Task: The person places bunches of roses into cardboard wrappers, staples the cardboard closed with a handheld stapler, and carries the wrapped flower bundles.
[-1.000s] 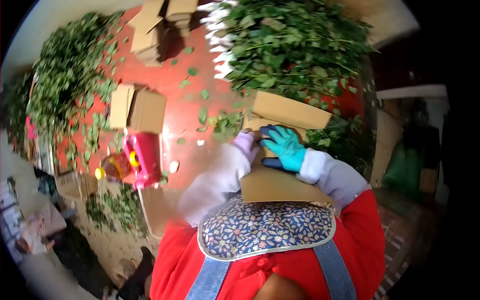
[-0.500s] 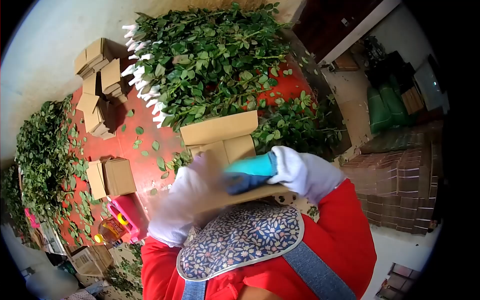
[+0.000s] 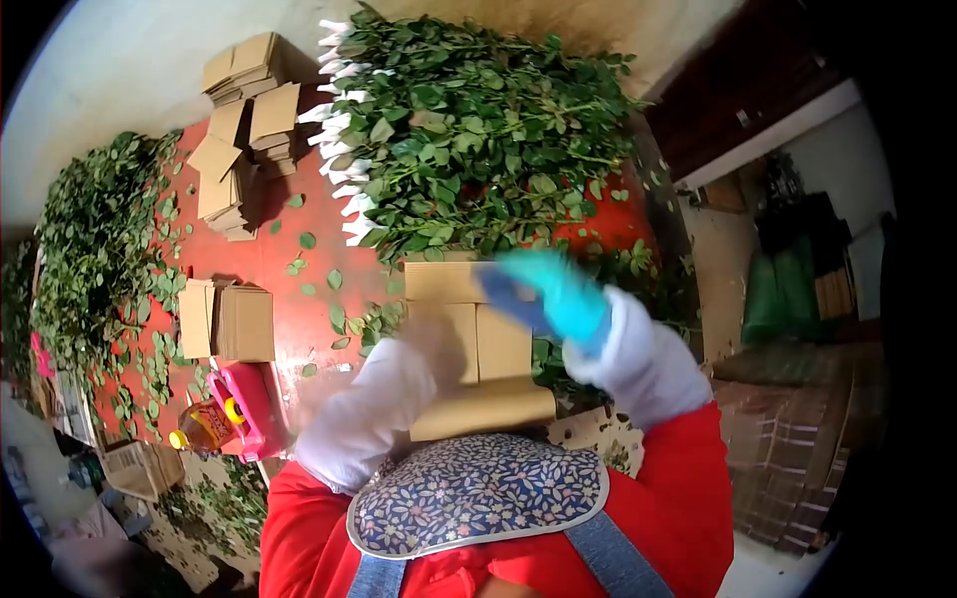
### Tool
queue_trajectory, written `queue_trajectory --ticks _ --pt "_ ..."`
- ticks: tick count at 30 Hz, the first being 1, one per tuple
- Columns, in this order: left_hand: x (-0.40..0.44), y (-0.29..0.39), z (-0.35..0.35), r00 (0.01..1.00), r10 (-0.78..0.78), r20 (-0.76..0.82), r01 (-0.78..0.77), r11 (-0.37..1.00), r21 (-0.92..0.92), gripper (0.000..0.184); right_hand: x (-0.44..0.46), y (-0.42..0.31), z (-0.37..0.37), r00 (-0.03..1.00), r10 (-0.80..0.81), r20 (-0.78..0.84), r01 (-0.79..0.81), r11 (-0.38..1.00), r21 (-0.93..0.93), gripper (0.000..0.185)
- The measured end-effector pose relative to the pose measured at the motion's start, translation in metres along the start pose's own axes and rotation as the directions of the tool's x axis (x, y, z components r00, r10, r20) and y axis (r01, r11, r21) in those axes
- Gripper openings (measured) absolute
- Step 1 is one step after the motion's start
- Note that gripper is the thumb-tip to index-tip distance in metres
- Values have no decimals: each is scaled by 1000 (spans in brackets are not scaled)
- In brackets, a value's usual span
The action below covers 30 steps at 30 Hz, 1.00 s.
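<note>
In front of my apron lies a piece of cardboard (image 3: 503, 359), its far and near flaps opened out and a seam down its middle panel. My left hand (image 3: 439, 347), blurred by motion, is over the left part of this cardboard; its fingers are smeared. A teal and dark blue glove covers my right hand (image 3: 558, 299), which is over the cardboard's far right corner. Blur hides how its fingers are set and whether they grip the flap. Pale sleeve covers reach over both wrists.
Leafy stems with white-wrapped ends (image 3: 344, 169) are heaped at the back. Folded cardboard stacks (image 3: 244, 321) stand on the red table (image 3: 299, 344) at left, near a pink tape dispenser (image 3: 249, 404) and a brown bottle (image 3: 207, 427). More greenery (image 3: 95, 249) lies far left.
My right hand has moved up and away from my body, to the cardboard's far edge. The cardboard now lies flatter, with its middle panel showing. The view has shifted slightly.
</note>
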<state>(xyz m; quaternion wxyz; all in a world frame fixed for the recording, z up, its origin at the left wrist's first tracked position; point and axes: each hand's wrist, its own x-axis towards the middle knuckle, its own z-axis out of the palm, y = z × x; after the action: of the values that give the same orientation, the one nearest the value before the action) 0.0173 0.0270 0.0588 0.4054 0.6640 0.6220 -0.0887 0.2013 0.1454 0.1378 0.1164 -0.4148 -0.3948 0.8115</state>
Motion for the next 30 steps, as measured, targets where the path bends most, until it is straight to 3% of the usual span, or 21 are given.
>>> queue_trajectory --ticks 1,2,3,4,6,9,12,14,16,17,18,19,20,21,23,24,25,26,27,29,30 --pt "-1 0 1 1000 -8 2 8 1000 -2 75 26 -18 -14 846 -496 193 477 547 -688 25" --pt "6 0 5 1000 -18 -7 18 1000 -4 74 58 -32 -28 676 -607 417 505 -30 -863 24" --pt "9 -2 10 999 -17 -34 17 1000 0 73 93 -35 -46 679 -524 515 493 -195 -848 23" --pt "15 -10 23 995 8 -99 -7 1000 10 75 129 -31 -59 845 -309 436 323 -355 -877 23" --pt "23 -21 40 990 13 -138 -17 1000 -26 75 187 -4 -74 959 -87 271 131 -711 -691 36" --pt "27 -46 62 984 60 -168 -114 937 -331 75 235 35 -95 991 -22 132 83 -673 -735 41" --pt "32 -45 74 972 14 -236 -94 938 -333 70 217 15 -93 984 -80 158 87 -558 -825 42" --pt "32 -40 64 983 -3 -185 -59 943 -328 65 190 -2 -98 863 -346 367 137 -541 -830 46" --pt "24 -26 40 988 -38 -150 -17 937 -349 59 147 -35 -85 634 -535 558 225 -563 -795 52" --pt "7 -6 10 992 78 -98 -85 994 -74 54 116 -52 -73 619 -547 564 216 -572 -792 53" --pt "14 -13 26 992 -43 -117 20 981 -191 46 84 -70 -60 600 -564 567 201 -580 -790 54" --pt "20 -19 42 978 -162 -134 114 944 -311 38 58 -79 -51 660 -514 547 224 -560 -797 55" --pt "20 -21 43 977 -172 -129 126 944 -306 36 32 -82 -41 720 -453 526 250 -538 -805 57" --pt "19 -25 35 987 -87 -135 51 966 -252 34 -7 -83 -26 748 -441 496 337 -393 -856 56" --pt "22 -39 32 985 95 -146 -121 976 -183 29 -33 -64 -40 799 -247 548 544 -90 -834 54" --pt "27 -45 33 973 177 -144 -200 966 -162 27 -33 -44 -66 769 -90 633 639 74 -766 54" --pt "30 -53 35 955 253 -158 -275 951 -140 25 -36 -23 -76 795 47 605 585 203 -785 50" --pt "32 -63 43 934 303 -191 -335 927 -168 23 -40 14 -102 811 19 585 535 378 -755 47" --pt "36 -77 56 900 362 -243 -411 892 -191 21 -46 64 -139 866 15 500 456 383 -803 43" --pt "42 -93 73 801 428 -419 -560 783 -271 25 -39 82 -135 919 249 306 225 306 -925 37" --pt "43 -93 78 771 435 -465 -585 772 -248 27 -27 80 -128 870 463 168 90 187 -978 34"
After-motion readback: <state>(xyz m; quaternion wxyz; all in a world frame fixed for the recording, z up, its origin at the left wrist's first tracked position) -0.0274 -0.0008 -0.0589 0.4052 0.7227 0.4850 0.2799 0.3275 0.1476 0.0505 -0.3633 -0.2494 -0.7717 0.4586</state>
